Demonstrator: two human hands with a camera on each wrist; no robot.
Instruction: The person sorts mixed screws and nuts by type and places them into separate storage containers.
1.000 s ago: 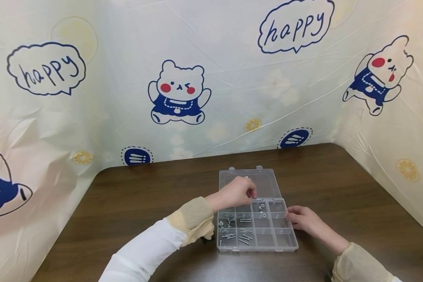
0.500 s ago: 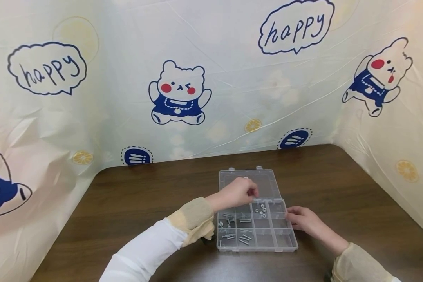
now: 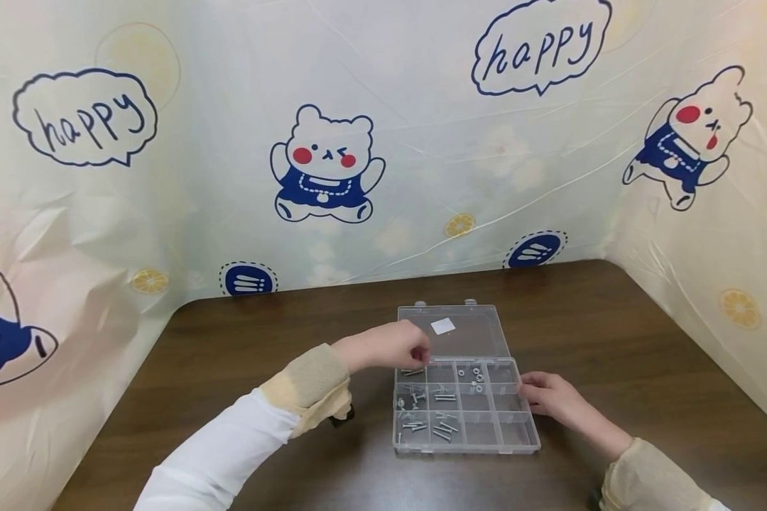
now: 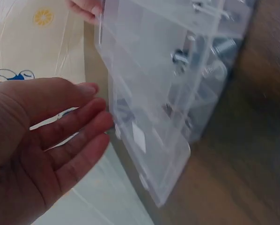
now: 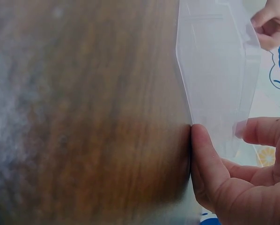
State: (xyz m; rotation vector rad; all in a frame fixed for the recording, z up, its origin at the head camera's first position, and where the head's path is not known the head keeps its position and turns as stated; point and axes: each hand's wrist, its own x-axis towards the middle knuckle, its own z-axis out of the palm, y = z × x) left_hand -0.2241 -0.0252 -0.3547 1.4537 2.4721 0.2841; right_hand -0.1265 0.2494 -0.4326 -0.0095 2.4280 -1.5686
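A clear plastic compartment box (image 3: 466,449) lies on the table with its lid (image 3: 476,344) folded back. My left hand (image 3: 383,346) hovers above the back left compartment, where a few screws (image 3: 412,372) show. In the left wrist view its fingers are loosely bent, with nothing visible between them. My right hand (image 3: 552,397) holds the right side wall; the right wrist view shows its fingertips (image 5: 202,136) against the clear plastic. Several small nuts (image 3: 477,378) lie in a back compartment. Bolts (image 3: 444,430) fill some front and middle compartments on the left.
The dark wooden table (image 3: 281,341) extends around the box. A white label (image 3: 443,326) sits on the lid. Behind stands a printed curtain (image 3: 415,177) with bears and the word "happy".
My left hand moved left from above the nut compartment to the back left one, uncovering the label. More nuts show in the back compartment than a second ago. My right hand stays put.
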